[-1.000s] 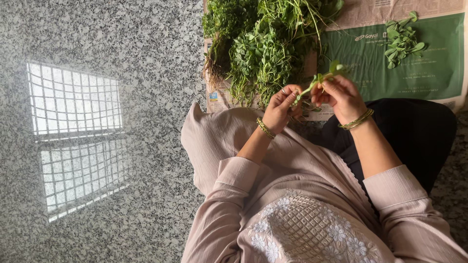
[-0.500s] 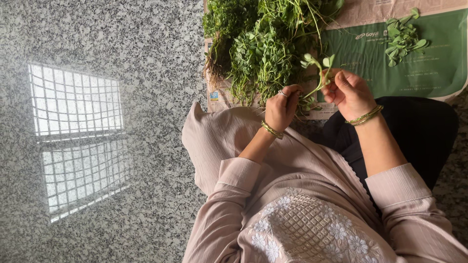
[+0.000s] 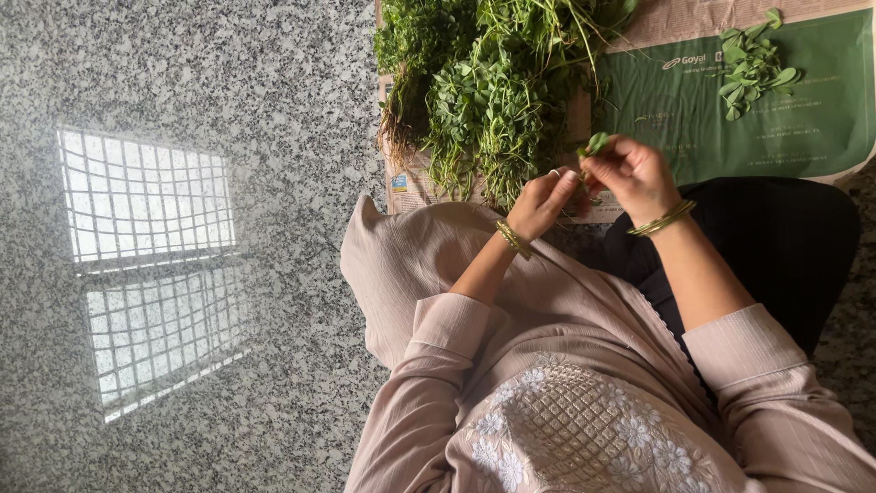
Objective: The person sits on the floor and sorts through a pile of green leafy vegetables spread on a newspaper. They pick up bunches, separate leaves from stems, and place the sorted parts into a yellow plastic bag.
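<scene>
1. The left hand (image 3: 540, 203) and right hand (image 3: 632, 173) meet in the upper middle of the frame, just below a big heap of leafy greens (image 3: 493, 87) lying on newspaper (image 3: 730, 100).
2. Both hands are closed in a pinch on one small green sprig (image 3: 595, 146). The left fingertips hold its stem end, while the right thumb and forefinger close on the leafy tip that pokes up between them.
3. A small pile of picked leaves (image 3: 753, 59) sits well apart, in the upper right of the frame, on the green part of the paper.
4. To do the plucking well, I judge it best to keep the left pinch firm and low on the stem, and let the right fingers nip close to the leaf joint, so only tender leaves come away.
5. Short, light pulls seem safer than a hard tug, which could tear the leaves or drag tough stem along.
6. Working near the heap, above the lap (image 3: 757, 237), keeps strays on the paper, not on the granite floor (image 3: 182, 365).
</scene>
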